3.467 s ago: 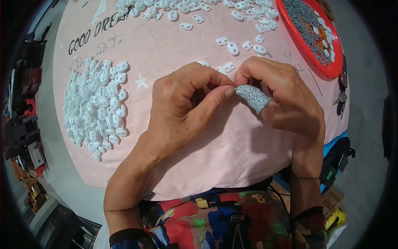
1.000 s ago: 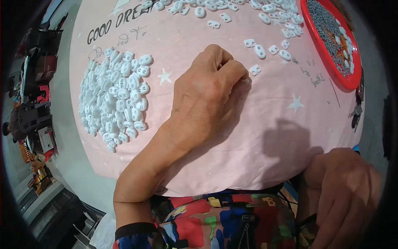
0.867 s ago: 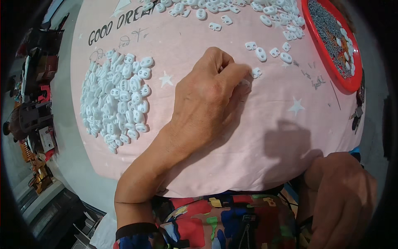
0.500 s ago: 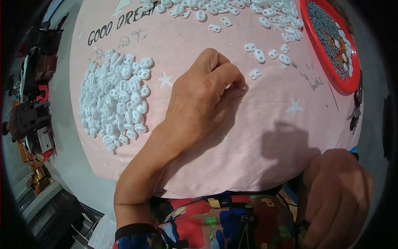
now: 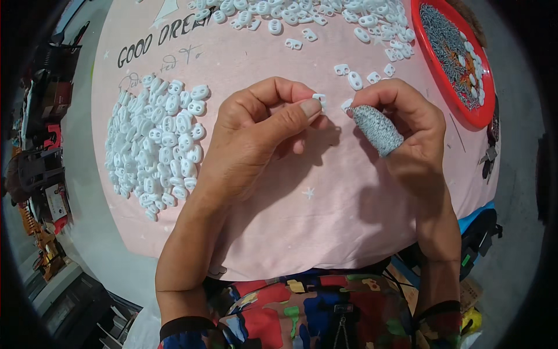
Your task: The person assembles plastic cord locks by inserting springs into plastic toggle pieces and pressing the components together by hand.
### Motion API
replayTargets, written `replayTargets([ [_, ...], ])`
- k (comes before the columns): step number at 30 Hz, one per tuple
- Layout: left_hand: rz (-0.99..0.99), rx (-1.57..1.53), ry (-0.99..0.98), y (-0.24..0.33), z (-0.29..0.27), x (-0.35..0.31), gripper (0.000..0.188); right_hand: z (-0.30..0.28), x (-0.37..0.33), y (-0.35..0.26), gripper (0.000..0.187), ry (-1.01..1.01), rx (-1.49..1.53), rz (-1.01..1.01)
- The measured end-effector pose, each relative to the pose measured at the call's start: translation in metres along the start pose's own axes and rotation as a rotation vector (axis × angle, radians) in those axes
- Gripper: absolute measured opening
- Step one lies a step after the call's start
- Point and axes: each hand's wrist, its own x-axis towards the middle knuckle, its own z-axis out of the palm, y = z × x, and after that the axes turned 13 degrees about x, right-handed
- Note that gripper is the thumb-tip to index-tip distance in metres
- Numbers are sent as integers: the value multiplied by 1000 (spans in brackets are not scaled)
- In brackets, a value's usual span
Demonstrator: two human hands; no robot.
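Observation:
In front of me, my left hand pinches a small white plastic cord lock part between thumb and forefinger. Facing it, my right hand has thumb and forefinger pressed together; a tiny dark tip shows there, too small to name. A grey knitted finger cover wraps my right thumb. Right at those fingertips shows another white piece, partly hidden; I cannot tell whether it is touched. Just beyond lie several loose pieces, among them an oval one with two holes.
A heap of white two-hole ovals lies on the left of the pink cloth. More white pieces spread along the far side. At far right, a red basin holds small metal springs and white pieces. A thin rod lies beside it.
My right hand has risen from beside my lap to face the left one. My left hand has turned, and the white part now shows in its fingertips. The view has shifted slightly.

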Motion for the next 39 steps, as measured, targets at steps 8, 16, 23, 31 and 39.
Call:
replayTargets([
  [8,-47,-77,-31,1,8,-1,17,10,-4,10,16,-9,73,-105],
  [16,-51,-20,-19,2,8,-2,18,9,-2,11,17,-36,15,-110],
  [23,4,-16,26,-3,9,-3,16,7,-2,15,19,-74,-11,-139],
  [31,52,49,57,-4,11,-2,15,6,-2,12,18,-72,-69,-171],
  [39,98,85,64,-5,10,-2,14,7,0,15,17,-93,-92,-258],
])
